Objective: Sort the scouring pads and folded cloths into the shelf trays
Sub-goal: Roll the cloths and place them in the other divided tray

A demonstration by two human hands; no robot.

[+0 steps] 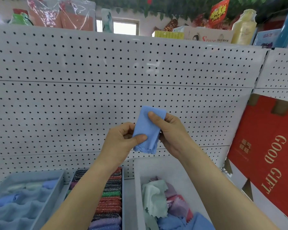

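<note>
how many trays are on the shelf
3: a blue-grey plastic tray of folded cloths at left, a grey tray of scouring pads in the middle, a white tray of loose cloths at right. Others may be off-frame.

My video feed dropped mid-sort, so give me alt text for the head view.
Both hands hold a folded blue cloth up before a white pegboard: the left hand pinches its lower end, the right hand its upper end. Below stand a left tray of folded cloths, a middle tray packed with scouring pads, and a white bin of loose cloths at right.
</note>
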